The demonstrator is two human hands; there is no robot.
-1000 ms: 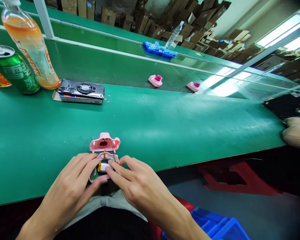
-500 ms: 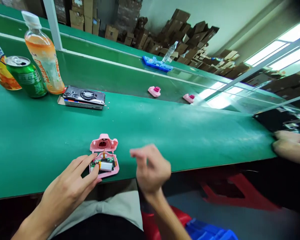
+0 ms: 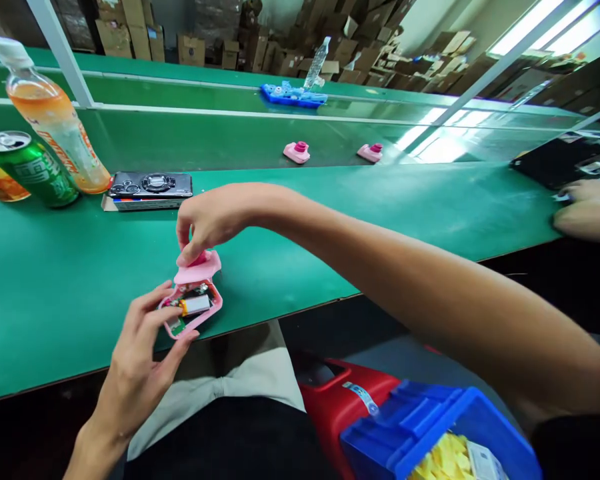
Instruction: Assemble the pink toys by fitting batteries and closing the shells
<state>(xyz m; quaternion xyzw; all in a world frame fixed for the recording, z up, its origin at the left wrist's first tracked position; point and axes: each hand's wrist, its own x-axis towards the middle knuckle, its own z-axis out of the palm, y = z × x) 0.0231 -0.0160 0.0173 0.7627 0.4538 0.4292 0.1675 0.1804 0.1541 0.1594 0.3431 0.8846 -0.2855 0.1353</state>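
Observation:
My left hand (image 3: 140, 353) grips the left and lower edge of a pink camera-shaped casing half (image 3: 217, 305), which is a little tilted at the bench's front edge. Inside it lie a silver battery (image 3: 197, 305) with yellow tape and part of a green circuit board (image 3: 178, 327). My right hand (image 3: 220, 217) reaches across from the right, its thumb and fingers closed on the pink front cover (image 3: 200, 269). The cover stands raised at the far edge of the lower half, outer side up. Fingers partly hide the cover's protruding part.
A phone (image 3: 150, 184) lies on a flat box, near a green can (image 3: 33, 170) and an orange drink bottle (image 3: 55, 120). Two pink casings (image 3: 297, 153) sit farther back. A blue bin (image 3: 395, 427) stands on a red stool (image 3: 335, 393). Another person's hand (image 3: 587, 193) is at right.
My right hand has swung left from above the bench and taken hold of the cover, which has turned over from inside up. My left hand has tilted the lower half and shifted slightly left.

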